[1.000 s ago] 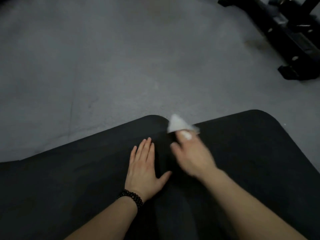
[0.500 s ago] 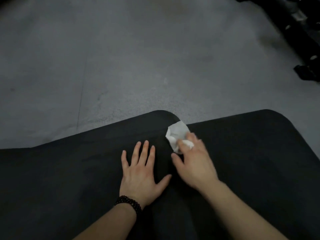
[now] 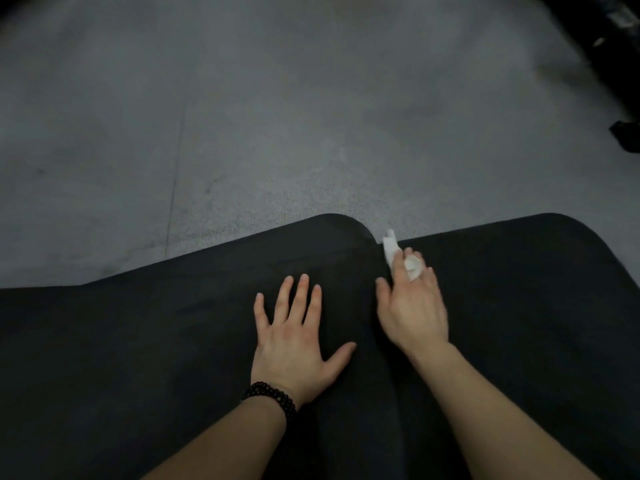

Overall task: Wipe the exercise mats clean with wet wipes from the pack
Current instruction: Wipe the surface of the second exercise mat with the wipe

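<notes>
Wiping is under way on 2 black exercise mats [image 3: 138,341] laid edge to edge on a grey gym floor [image 3: 242,116]. Left hand [image 3: 294,337] presses flat, fingers spread; right hand [image 3: 412,306] pinches a white wet wipe [image 3: 391,249] at the seam's far end. Next likely: sweep across unwiped mat.

Gym: grey floor [image 3: 277,116], black mats [image 3: 138,341], dark equipment [image 3: 623,133] at edge.

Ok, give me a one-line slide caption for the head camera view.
Left hand flat on the black mat while the right hand rubs a wet wipe along its far edge.
</notes>
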